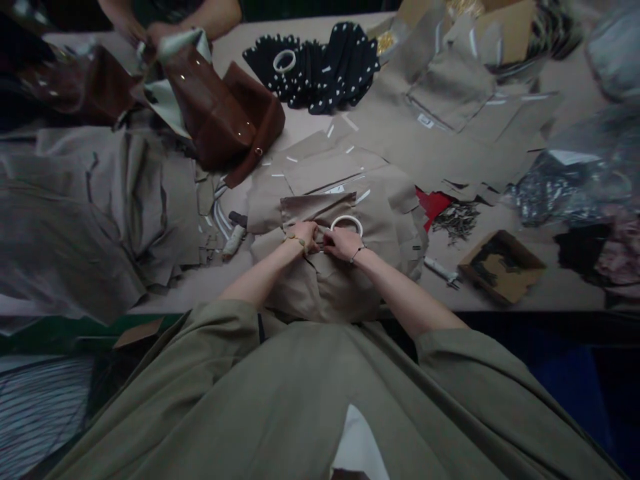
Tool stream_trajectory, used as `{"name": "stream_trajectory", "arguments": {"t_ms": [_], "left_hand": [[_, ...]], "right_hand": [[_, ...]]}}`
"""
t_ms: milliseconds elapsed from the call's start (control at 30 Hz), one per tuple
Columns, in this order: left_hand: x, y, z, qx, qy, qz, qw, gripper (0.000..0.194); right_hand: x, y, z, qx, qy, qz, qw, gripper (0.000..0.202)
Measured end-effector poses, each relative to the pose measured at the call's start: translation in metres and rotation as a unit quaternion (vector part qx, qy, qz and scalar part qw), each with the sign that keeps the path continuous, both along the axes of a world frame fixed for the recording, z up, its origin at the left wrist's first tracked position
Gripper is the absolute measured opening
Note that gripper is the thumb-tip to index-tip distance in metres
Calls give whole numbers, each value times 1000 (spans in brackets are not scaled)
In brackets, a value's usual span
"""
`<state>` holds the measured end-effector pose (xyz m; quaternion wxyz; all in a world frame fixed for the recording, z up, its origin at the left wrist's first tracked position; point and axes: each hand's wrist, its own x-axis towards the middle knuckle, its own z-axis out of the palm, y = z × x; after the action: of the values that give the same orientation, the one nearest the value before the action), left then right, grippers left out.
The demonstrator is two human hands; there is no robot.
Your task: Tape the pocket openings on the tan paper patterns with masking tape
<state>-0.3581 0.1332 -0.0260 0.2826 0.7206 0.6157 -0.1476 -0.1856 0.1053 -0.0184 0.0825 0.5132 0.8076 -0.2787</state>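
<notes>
Along the bench's (215, 291) near edge, your left hand (306, 234) and right hand (345, 243) pinch beige fabric (347, 287), likely soft, light and floppy, best held by its edges.

Around the fabric pile (387, 203), a bag (213, 103) lies at ten o'clock, plastic wrapping (555, 190) at three, a box (525, 275) at four.

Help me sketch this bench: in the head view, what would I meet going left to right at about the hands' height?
Taupe fabric pile, pale roll, left hand, right hand, small open box, pink fabric.
</notes>
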Motion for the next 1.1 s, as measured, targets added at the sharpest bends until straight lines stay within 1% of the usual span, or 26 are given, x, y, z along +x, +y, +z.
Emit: {"name": "stream_trajectory", "arguments": {"t_ms": [67,133,167,233,267,333,400,433,500,600,633,700,767,833,867,900,933,967,1000,1033,1067,1100], "left_hand": [[-1,-15,6,39,-43,1,998,39],[-4,-37,12,70,-161,7,985,41],[-5,-48,14,78,-235,19,969,44],[-3,-72,18,93,-366,60,924,47],[-1,-82,20,108,-409,83,902,44],[5,-100,23,144,-451,119,873,28],[10,-112,28,181,-464,130,857,12],[11,-117,31,200,-465,125,853,9],[11,-125,37,239,-452,107,853,12],[8,-134,43,301,-409,102,855,11],[6,-137,43,315,-394,105,857,11],[5,-140,42,324,-365,101,867,19],[5,-141,40,316,-338,76,883,19],[7,-142,42,316,-323,48,891,16],[8,-143,43,322,-323,38,889,18],[9,-144,45,330,-327,31,885,19],[9,-145,47,336,-336,24,880,20],[8,-145,49,337,-346,19,875,20],[7,-144,48,332,-354,20,874,20],[4,-142,46,317,-359,31,877,19],[0,-138,43,293,-359,57,884,18],[-4,-132,37,261,-354,96,893,17]], "right_hand": [[8,-13,6,15,36,21,999,25],[15,-32,15,29,87,14,996,35],[17,-43,19,35,114,1,993,42],[18,-64,26,44,161,-32,985,56],[18,-73,29,44,180,-49,982,61],[17,-87,34,35,202,-76,976,67],[16,-96,37,19,202,-97,974,68],[15,-99,38,13,199,-106,974,67],[16,-102,39,9,203,-120,972,59],[18,-104,41,16,218,-137,966,37],[18,-104,43,23,219,-140,965,33],[19,-105,47,40,211,-142,966,29],[17,-106,50,49,206,-145,967,28],[14,-106,48,28,242,-163,956,25],[12,-106,45,-2,284,-185,941,25],[11,-105,41,-42,336,-221,915,28],[11,-104,35,-89,390,-270,876,32],[13,-103,28,-130,440,-330,825,37],[18,-101,22,-154,479,-392,770,41],[25,-98,16,-153,505,-450,720,45],[36,-96,12,-127,520,-498,682,48],[50,-92,9,-84,527,-528,661,51]]}}
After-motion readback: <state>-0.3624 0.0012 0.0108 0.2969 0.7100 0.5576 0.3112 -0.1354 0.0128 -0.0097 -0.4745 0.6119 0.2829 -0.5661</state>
